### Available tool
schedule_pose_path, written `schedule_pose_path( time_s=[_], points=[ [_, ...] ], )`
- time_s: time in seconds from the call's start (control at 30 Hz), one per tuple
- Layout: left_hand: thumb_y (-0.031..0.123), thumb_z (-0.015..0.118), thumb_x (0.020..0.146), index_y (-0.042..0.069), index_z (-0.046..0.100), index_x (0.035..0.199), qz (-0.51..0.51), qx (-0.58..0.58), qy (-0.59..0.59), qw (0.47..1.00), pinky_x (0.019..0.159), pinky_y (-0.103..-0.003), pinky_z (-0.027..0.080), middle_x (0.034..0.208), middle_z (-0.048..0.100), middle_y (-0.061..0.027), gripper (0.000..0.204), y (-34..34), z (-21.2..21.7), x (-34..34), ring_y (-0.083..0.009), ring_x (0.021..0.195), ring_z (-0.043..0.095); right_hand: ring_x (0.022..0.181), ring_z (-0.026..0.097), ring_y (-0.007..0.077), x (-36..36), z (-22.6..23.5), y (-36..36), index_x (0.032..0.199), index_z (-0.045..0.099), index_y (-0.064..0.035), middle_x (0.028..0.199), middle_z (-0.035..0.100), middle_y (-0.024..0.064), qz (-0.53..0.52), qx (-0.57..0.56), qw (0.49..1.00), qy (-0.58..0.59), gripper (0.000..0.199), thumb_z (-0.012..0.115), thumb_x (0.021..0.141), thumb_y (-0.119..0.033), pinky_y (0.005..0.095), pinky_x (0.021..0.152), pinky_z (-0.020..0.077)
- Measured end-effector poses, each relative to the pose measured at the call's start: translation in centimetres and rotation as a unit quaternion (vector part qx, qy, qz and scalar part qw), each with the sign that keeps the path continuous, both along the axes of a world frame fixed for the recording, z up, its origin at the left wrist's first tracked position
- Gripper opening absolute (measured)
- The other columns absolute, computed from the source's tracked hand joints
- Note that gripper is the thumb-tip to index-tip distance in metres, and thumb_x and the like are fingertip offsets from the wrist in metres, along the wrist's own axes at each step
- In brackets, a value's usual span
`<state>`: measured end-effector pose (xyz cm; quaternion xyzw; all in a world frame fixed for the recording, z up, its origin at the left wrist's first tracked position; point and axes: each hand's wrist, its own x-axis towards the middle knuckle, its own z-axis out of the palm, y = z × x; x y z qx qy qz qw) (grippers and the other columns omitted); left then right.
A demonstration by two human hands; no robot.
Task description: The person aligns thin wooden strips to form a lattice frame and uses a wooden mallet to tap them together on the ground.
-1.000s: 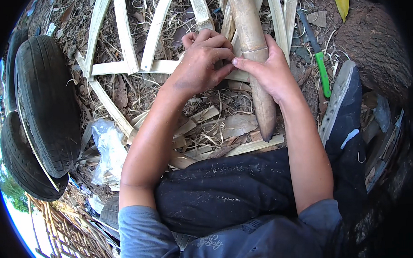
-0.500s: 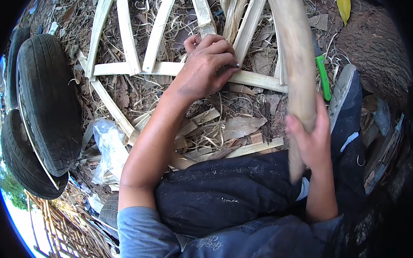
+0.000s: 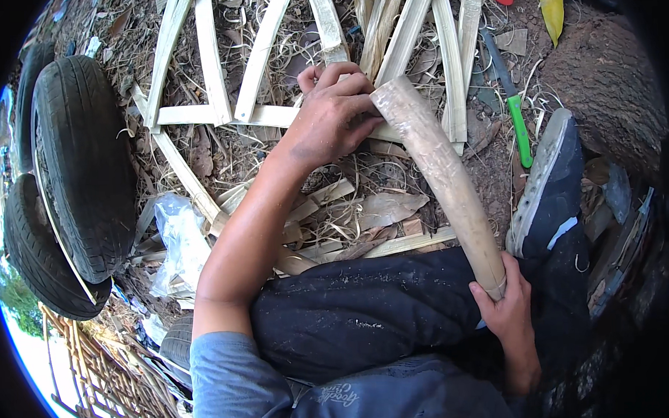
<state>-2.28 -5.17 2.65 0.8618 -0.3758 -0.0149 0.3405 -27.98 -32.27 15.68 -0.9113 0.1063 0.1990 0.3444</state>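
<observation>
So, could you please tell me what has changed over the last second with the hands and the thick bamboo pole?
The right hand slid from the thick bamboo pole's far end to its near end, swung it up, then brought its far end down beside the left hand. The left hand stayed pressed on the bamboo strip frame; the tyres and green-handled knife did not move.

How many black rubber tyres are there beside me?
2: one black rubber tyre stands at the left by the bamboo frame, another tyre leans behind it, partly hidden. More may lie out of view.
</observation>
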Motion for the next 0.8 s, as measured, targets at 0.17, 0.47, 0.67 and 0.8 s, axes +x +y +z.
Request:
schedule_pose_path(
  time_s=[0.17,0.47,0.67,0.8],
  points=[
    [0.018,0.081,0.071,0.015,0.076,0.096,-0.003,0.026,0.003,1.0,0.1,-0.046,0.024,0.107,0.063,0.0011,0.025,0.2,-0.1,0.1,-0.022,0.12,0.049,0.092,0.067,0.0459,0.0,0.8,-0.4,0.127,0.049,0.0054,0.102,0.066,0.0274,-0.013,0.003,1.0,0.011,0.061,0.079,0.076,-0.013,0.0446,0.079,0.0548],
    [0.018,0.083,0.067,0.017,0.077,0.087,0.005,0.009,0.017,1.0,0.1,-0.047,0.022,0.103,0.064,0.0046,0.021,0.4,-0.3,-0.1,-0.0213,0.119,0.049,0.092,0.067,0.0459,-0.9,1.9,0.0,0.127,0.049,0.0057,0.103,0.065,0.0275,-0.024,-0.012,1.0,0.004,0.061,0.079,0.076,-0.011,0.0452,0.08,0.0544],
    [0.017,0.084,0.065,0.016,0.075,0.083,0.011,-0.002,0.019,1.0,0.1,-0.048,0.023,0.1,0.063,0.0039,0.02,0.4,-0.3,-0.2,-0.0209,0.119,0.049,0.093,0.067,0.0457,-1.1,2.0,-0.2,0.128,0.048,0.0063,0.104,0.065,0.0285,-0.004,-0.033,0.999,0.009,0.063,0.079,0.076,-0.011,0.0454,0.08,0.0544],
    [0.019,0.084,0.066,0.015,0.074,0.079,0.015,0.002,0.016,1.0,0.099,-0.048,0.023,0.098,0.063,0.0037,0.017,0.5,-0.1,0.0,-0.0202,0.119,0.049,0.095,0.067,0.0457,-0.1,2.5,-0.2,0.13,0.047,0.0068,0.104,0.065,0.029,0.024,-0.057,0.997,0.046,0.064,0.078,0.077,-0.01,0.0454,0.081,0.0543]
  ],
)
